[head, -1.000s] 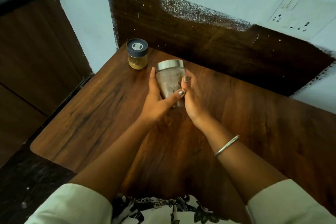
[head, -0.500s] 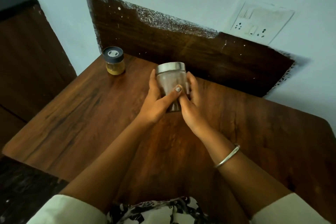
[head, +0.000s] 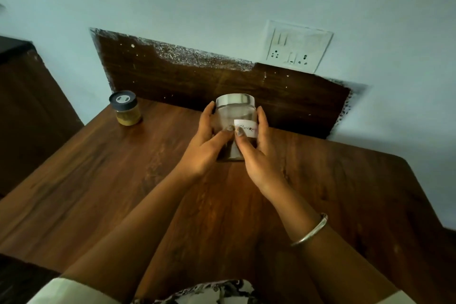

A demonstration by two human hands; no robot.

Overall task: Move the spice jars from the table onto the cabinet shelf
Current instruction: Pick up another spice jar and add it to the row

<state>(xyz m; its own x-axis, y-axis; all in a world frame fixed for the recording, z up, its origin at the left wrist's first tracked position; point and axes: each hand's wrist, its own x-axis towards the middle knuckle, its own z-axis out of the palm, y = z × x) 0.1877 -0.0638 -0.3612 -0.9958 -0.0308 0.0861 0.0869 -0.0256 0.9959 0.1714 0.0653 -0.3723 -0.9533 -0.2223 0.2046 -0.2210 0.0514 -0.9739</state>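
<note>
A clear glass jar [head: 234, 116] with a silver lid, a white handwritten label and dark brown spice in its lower part stands upright near the back of the wooden table [head: 98, 180]. My left hand [head: 204, 148] wraps its left side and my right hand [head: 256, 155] its right side, both thumbs pressed on the front. Whether its base touches the table I cannot tell. A smaller jar [head: 125, 111] with a dark lid and yellow spice stands alone at the table's back left corner, well left of my hands.
A dark wooden panel [head: 187, 81] rises behind the table against the pale blue wall. A white socket plate [head: 298, 47] sits above it on the right. A dark wooden cabinet [head: 24, 106] stands to the left of the table.
The view has tilted up, showing more wall and the socket plate. The jar in my hands has turned, so its white label now faces me. Both hands keep their hold.
</note>
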